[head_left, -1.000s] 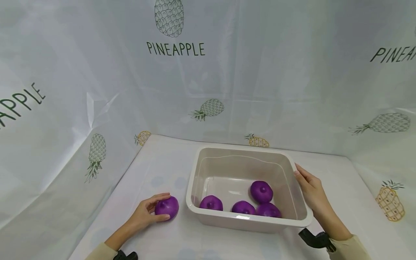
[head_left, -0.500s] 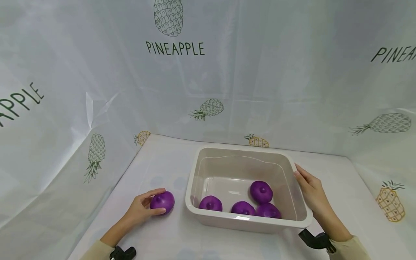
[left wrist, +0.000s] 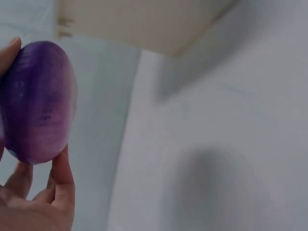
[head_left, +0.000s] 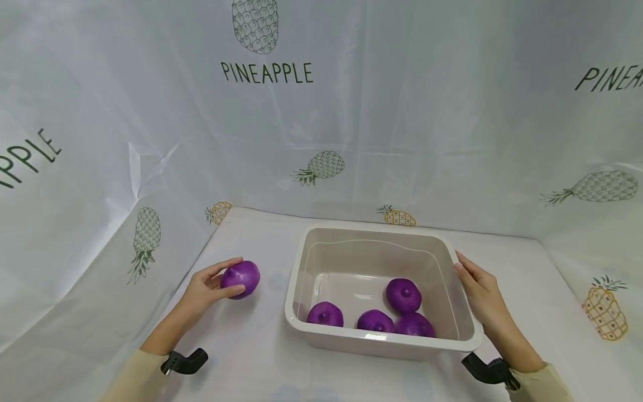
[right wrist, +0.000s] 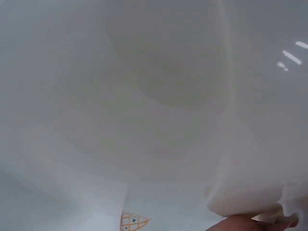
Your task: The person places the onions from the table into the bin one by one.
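Note:
In the head view my left hand (head_left: 202,289) holds a round purple onion (head_left: 242,280) between thumb and fingers, left of the bin. Its shadow falls on the cloth apart from it in the left wrist view, where the streaked onion (left wrist: 41,103) shows side-on. My right hand (head_left: 483,295) grips the right rim of a light beige plastic bin (head_left: 361,257). Several purple onions lie inside: one onion (head_left: 404,296) behind, others along the near wall, one of them an onion (head_left: 325,314) at the left. The right wrist view is mostly filled by the pale bin wall (right wrist: 173,125).
A white cloth (head_left: 251,363) covers the table. Behind and at both sides hangs a pale sheet (head_left: 427,123) printed with pineapples. Black wrist straps with mounts, such as the left mount (head_left: 185,362), sit at both wrists.
My left hand has lifted the onion and carried it left and farther from me, away from the bin. The right hand and the bin stay in place.

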Demonstrator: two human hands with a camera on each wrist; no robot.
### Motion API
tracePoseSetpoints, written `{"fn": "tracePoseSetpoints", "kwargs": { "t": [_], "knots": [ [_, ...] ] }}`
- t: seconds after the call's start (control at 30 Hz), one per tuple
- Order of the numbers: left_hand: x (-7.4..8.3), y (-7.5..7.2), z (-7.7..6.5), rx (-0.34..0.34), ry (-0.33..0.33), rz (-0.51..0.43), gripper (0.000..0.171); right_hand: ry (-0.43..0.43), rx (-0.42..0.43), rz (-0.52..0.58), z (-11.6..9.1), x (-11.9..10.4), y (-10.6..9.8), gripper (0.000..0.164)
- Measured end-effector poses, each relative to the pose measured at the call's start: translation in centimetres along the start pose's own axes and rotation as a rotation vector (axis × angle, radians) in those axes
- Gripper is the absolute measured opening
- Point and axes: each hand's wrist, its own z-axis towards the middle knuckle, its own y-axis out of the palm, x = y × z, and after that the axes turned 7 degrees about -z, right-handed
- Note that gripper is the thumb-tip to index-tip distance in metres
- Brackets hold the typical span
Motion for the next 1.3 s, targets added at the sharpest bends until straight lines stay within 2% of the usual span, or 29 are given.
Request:
{"fn": "tracePoseSetpoints", "kwargs": {
  "t": [0.13,0.3,0.47,0.7,0.87,1.0,1.17,1.3],
  "knots": [
    [2.6,0.7,1.0,-0.016,0.019,-0.056,0.061,0.004,-0.004,-0.007,0.1,0.1,0.0,0.050],
    [5.9,2.4,2.3,-0.042,0.030,-0.128,0.057,-0.003,-0.005,-0.009,0.0,0.2,0.0,0.050],
    [8.9,4.3,3.7,-0.106,0.039,-0.139,0.058,-0.011,0.004,0.000,0.1,0.1,0.0,0.050],
    [12.5,7.4,5.6,-0.230,0.045,-0.126,0.061,-0.010,0.005,0.024,0.2,0.0,-0.1,0.050],
    [14.2,9.6,7.1,-0.320,0.043,-0.108,0.061,-0.014,0.004,0.025,0.2,0.0,-0.1,0.050],
    [15.1,11.3,8.4,-0.422,0.043,-0.087,0.061,-0.012,0.006,0.021,0.2,0.0,0.0,0.050],
    [15.8,13.3,9.7,-0.525,0.068,0.010,0.059,-0.015,0.005,0.028,0.2,0.0,0.0,0.050],
    [15.8,15.1,10.8,-0.589,0.073,0.051,0.058,-0.022,0.010,0.032,0.2,0.0,0.0,0.050]
  ]
}}
